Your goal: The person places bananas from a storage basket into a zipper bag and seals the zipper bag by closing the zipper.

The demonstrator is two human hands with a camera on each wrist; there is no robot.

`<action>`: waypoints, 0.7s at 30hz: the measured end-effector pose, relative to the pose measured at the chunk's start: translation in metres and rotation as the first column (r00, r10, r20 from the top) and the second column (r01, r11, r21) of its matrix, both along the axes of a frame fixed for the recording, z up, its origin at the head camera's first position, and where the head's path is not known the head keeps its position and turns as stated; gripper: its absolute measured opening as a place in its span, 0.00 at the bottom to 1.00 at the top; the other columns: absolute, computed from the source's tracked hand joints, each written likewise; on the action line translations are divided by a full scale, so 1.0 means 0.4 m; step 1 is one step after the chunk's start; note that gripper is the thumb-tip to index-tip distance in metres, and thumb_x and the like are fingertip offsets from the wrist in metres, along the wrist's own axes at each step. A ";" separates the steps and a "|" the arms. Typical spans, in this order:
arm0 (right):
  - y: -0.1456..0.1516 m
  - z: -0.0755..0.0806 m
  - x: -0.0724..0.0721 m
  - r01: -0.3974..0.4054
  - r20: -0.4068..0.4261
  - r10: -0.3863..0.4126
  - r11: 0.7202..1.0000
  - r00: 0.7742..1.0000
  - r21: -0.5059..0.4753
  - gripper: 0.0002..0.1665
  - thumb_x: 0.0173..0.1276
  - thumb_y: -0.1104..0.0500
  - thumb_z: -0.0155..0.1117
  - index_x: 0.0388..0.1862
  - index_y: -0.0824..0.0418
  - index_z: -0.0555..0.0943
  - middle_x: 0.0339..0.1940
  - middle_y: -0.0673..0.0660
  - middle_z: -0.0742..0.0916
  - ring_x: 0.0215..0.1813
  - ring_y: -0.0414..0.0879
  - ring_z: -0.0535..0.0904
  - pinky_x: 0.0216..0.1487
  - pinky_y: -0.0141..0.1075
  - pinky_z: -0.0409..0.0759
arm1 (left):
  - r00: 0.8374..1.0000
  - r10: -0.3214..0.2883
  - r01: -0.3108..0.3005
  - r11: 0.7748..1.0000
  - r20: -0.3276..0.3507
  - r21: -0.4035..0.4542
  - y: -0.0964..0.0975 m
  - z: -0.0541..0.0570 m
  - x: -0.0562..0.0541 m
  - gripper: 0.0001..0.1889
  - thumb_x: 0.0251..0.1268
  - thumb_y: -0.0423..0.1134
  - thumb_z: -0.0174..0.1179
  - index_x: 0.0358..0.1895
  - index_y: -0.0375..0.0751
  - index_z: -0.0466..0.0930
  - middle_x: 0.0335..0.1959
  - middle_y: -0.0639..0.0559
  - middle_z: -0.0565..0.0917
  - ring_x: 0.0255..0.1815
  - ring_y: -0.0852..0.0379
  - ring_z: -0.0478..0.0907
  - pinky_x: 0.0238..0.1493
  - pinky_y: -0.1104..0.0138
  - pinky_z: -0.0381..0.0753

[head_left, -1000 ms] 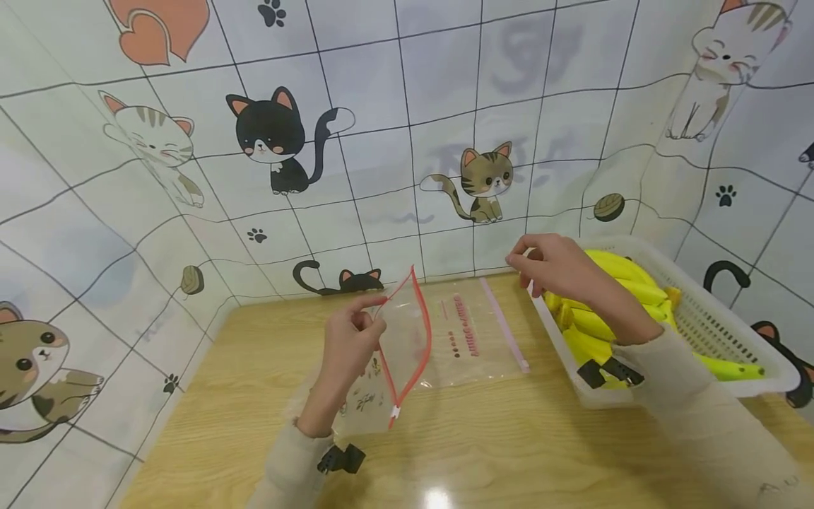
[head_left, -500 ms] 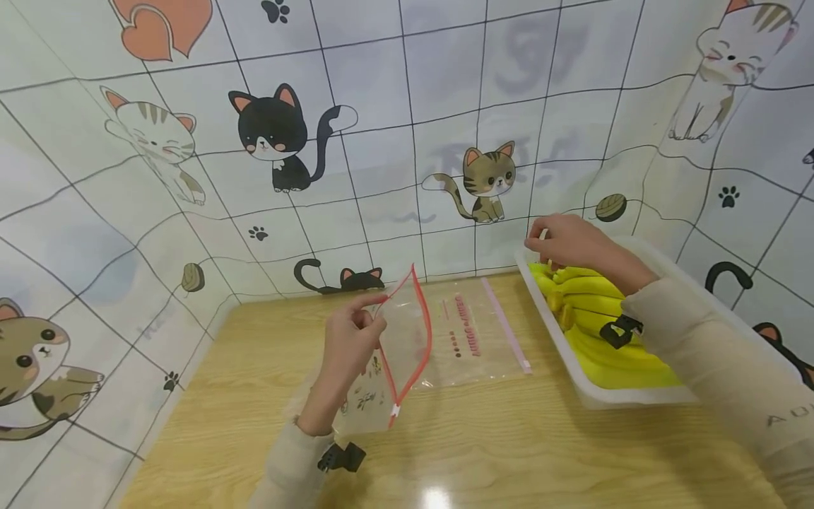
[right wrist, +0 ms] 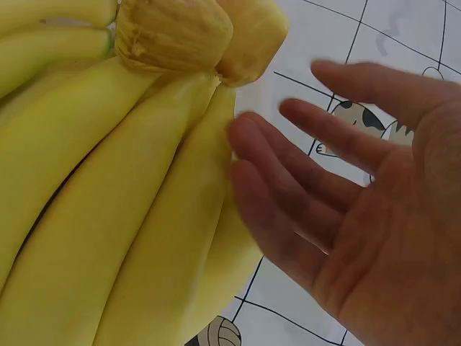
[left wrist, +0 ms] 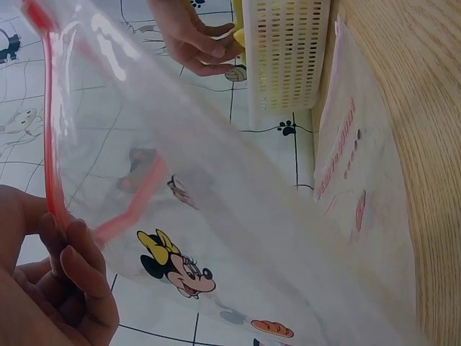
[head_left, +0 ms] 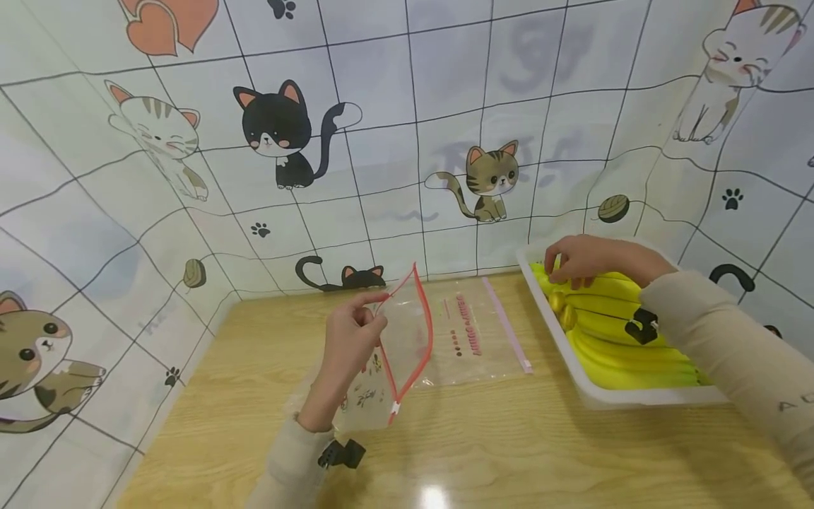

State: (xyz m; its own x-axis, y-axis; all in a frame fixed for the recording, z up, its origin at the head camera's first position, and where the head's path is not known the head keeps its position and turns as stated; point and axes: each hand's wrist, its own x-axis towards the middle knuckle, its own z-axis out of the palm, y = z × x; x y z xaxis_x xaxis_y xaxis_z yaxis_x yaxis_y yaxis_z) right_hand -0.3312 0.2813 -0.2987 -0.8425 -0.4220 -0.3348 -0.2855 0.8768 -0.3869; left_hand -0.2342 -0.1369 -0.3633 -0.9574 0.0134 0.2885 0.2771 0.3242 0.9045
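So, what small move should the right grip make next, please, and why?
Probably curl the right grip around the banana bunch near its stems: its fingers are close beside them and hold nothing, while the left grip pinches the clear bag, whose mouth gapes.

Wall cloth bars back and left edges of table. Bare strip between flat bag and left rim of basket; rim blocks low sideways reach to bananas. Right sleeve crosses basket. Red-edged bag, mouth parted, obstructs mid-table.
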 end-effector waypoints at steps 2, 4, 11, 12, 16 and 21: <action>-0.001 -0.004 0.001 -0.025 0.082 0.025 1.000 0.996 -0.005 0.23 0.75 0.51 0.64 0.59 0.66 0.77 0.49 0.61 0.88 0.40 0.47 0.84 0.40 0.43 0.87 | 1.000 0.000 0.000 1.000 -0.002 0.001 0.001 0.001 0.001 0.19 0.62 0.29 0.57 0.53 0.47 0.87 0.13 0.54 0.69 0.09 0.59 0.61 0.11 0.71 0.54; -0.004 -0.008 0.002 -0.050 0.134 0.051 0.999 0.990 -0.009 0.24 0.74 0.50 0.65 0.59 0.66 0.77 0.51 0.60 0.88 0.41 0.47 0.84 0.41 0.44 0.87 | 1.000 -0.002 0.002 1.000 -0.009 0.002 0.002 0.000 0.001 0.18 0.62 0.28 0.57 0.53 0.46 0.87 0.13 0.54 0.69 0.10 0.59 0.62 0.11 0.71 0.55; -0.017 -0.009 0.002 -0.043 0.174 0.038 0.999 0.984 0.025 0.18 0.68 0.64 0.61 0.57 0.65 0.78 0.40 0.58 0.84 0.32 0.44 0.78 0.35 0.39 0.81 | 1.000 0.009 -0.009 1.000 -0.008 0.001 0.000 0.000 0.004 0.17 0.63 0.29 0.58 0.51 0.47 0.88 0.13 0.55 0.68 0.10 0.59 0.62 0.12 0.71 0.54; -0.019 -0.010 0.001 -0.038 0.180 0.031 0.999 0.983 0.034 0.19 0.66 0.66 0.60 0.56 0.64 0.78 0.39 0.57 0.83 0.30 0.44 0.75 0.33 0.38 0.79 | 1.000 0.010 -0.010 1.000 -0.007 0.000 -0.001 0.001 0.005 0.17 0.63 0.29 0.58 0.52 0.47 0.88 0.13 0.55 0.68 0.10 0.59 0.61 0.12 0.71 0.54; -0.028 -0.015 0.005 -0.030 0.180 0.017 0.997 0.984 0.073 0.22 0.59 0.69 0.61 0.53 0.59 0.82 0.42 0.57 0.81 0.26 0.42 0.70 0.30 0.33 0.72 | 1.000 0.018 -0.018 1.000 -0.008 -0.005 -0.006 0.006 0.006 0.18 0.63 0.28 0.57 0.52 0.46 0.88 0.13 0.55 0.68 0.10 0.60 0.60 0.12 0.71 0.54; -0.029 -0.023 0.011 -0.050 0.125 0.038 0.994 0.991 0.096 0.19 0.61 0.68 0.66 0.50 0.55 0.86 0.54 0.63 0.83 0.27 0.43 0.73 0.30 0.33 0.74 | 1.000 0.023 -0.024 1.000 -0.017 -0.018 -0.009 0.011 0.005 0.18 0.62 0.28 0.57 0.52 0.46 0.89 0.12 0.55 0.68 0.10 0.60 0.61 0.13 0.70 0.54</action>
State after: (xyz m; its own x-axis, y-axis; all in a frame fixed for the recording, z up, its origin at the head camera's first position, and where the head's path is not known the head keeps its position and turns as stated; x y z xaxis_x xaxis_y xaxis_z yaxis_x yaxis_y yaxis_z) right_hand -0.3267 0.2698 -0.3077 -0.7740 -0.4176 -0.4761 -0.2802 0.9000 -0.3339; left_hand -0.2324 -0.1406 -0.3587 -0.9525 -0.0035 0.3047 0.2845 0.3475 0.8935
